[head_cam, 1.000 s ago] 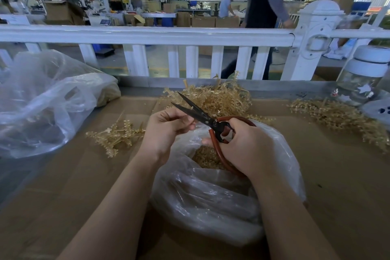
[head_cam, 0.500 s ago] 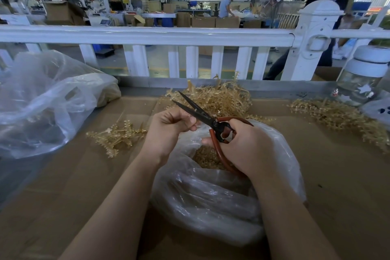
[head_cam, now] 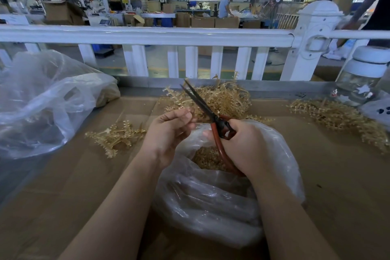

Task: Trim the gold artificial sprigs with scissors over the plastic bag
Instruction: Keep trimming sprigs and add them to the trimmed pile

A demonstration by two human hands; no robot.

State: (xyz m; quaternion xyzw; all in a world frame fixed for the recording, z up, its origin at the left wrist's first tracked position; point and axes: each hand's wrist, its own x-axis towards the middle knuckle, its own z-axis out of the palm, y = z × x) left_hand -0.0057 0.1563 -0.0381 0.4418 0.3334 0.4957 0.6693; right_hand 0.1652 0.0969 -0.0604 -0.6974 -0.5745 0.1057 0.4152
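Observation:
My right hand point(head_cam: 242, 145) grips red-handled scissors point(head_cam: 213, 116) whose dark blades point up and away, nearly closed. My left hand point(head_cam: 168, 133) is curled just left of the blades, fingertips pinched together; whatever small piece it holds is hidden. Both hands hover over an open clear plastic bag point(head_cam: 211, 202) that holds gold trimmings point(head_cam: 207, 157). A heap of gold sprigs point(head_cam: 221, 99) lies behind the hands, and one loose sprig point(head_cam: 115, 136) lies to the left.
Brown cardboard point(head_cam: 63, 186) covers the table. A large crumpled plastic bag point(head_cam: 42, 101) sits far left. More gold sprigs point(head_cam: 341, 118) and a glass jar with a white lid point(head_cam: 363, 76) are at the right. A white railing point(head_cam: 147, 36) borders the far edge.
The scissor blades have closed and tilted more upright. My left hand stays pinched beside them. A person behind the railing has walked off to the right.

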